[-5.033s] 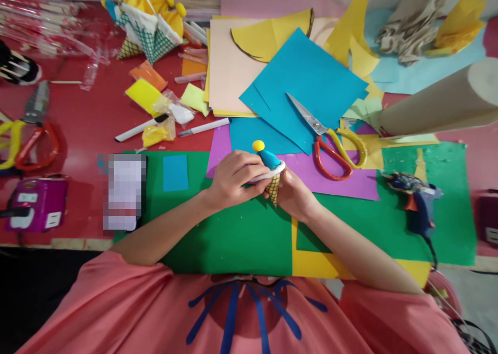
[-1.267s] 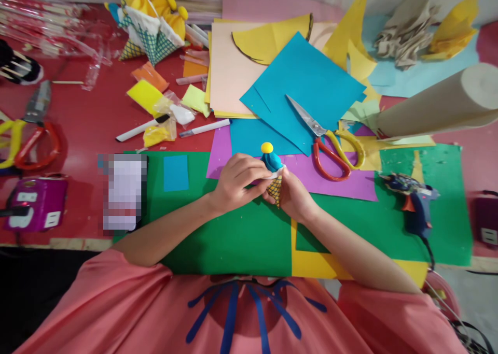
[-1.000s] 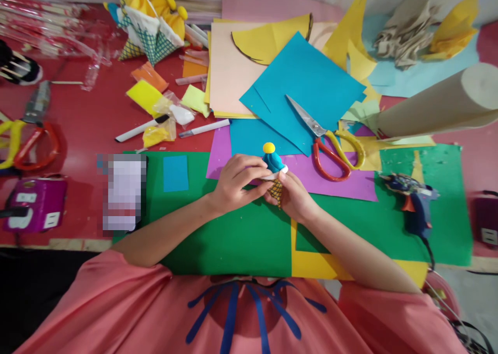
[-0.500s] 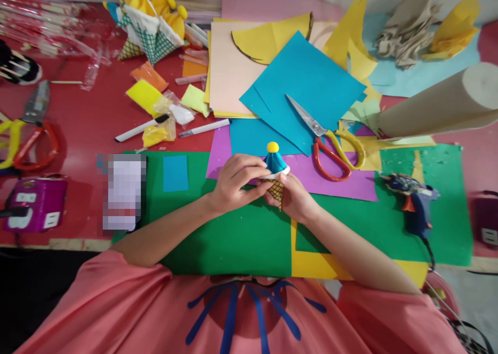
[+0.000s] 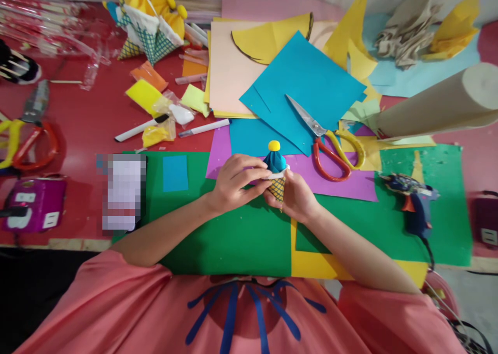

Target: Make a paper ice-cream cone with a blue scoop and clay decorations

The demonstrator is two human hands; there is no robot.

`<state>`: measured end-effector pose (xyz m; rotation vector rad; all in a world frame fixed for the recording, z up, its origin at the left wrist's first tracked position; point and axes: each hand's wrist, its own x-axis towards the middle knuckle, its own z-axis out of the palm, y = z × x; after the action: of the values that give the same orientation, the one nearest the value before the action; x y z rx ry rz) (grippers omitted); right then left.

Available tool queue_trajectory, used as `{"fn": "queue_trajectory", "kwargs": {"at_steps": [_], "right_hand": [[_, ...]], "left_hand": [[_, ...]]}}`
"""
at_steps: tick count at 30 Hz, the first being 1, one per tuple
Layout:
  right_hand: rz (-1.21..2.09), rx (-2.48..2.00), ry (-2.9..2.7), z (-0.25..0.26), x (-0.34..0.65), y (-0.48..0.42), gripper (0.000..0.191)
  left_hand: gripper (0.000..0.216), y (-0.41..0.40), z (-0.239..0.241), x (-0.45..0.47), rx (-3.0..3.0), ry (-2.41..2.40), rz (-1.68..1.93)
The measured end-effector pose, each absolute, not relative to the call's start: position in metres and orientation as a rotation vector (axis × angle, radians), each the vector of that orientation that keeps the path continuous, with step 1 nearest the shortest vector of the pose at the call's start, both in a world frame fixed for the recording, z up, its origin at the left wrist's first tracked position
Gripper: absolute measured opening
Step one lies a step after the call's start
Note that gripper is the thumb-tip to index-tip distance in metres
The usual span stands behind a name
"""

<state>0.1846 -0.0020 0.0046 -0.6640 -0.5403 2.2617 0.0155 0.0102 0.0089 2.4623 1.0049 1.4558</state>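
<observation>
Both hands hold a small paper ice-cream cone [image 5: 277, 186] above the green sheet [image 5: 233, 235]. It has a yellow cone with a black grid, a white rim, a blue top [image 5: 274, 161] and a yellow ball [image 5: 274, 145] on its tip. My left hand [image 5: 235, 180] pinches the white rim with curled fingers. My right hand [image 5: 298, 196] is wrapped round the cone from below. The cone stands nearly upright.
Scissors with red and yellow handles [image 5: 330, 144] lie on purple paper to the right. A blue glue gun [image 5: 414, 203] rests further right. Coloured sheets [image 5: 303, 84], a cardboard roll [image 5: 436, 105], pens [image 5: 204, 128], finished cones [image 5: 150, 22] and a second pair of scissors [image 5: 27, 136] surround the mat.
The cone has tilted from leaning left to nearly upright, its yellow ball shifting right. My left fingers moved along the white rim. Both hands stayed in place.
</observation>
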Motion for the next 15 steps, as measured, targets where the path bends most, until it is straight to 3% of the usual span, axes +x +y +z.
{"fn": "queue_trajectory", "kwargs": {"at_steps": [6,11,15], "right_hand": [[2.296,-0.611,-0.585,0.0016,0.1853,-0.0044,0.043],[2.332,-0.563,-0.536,0.0015,0.1878,-0.0031,0.043],[2.361,-0.531,-0.519,0.0009,0.1882,-0.0015,0.042]], "left_hand": [[0.015,0.0123,0.0083,0.0141,2.481,0.947,1.468],[0.029,0.0114,0.0114,0.0139,2.433,0.943,1.471],[0.021,0.0114,0.0104,0.014,2.44,0.964,1.453]]}}
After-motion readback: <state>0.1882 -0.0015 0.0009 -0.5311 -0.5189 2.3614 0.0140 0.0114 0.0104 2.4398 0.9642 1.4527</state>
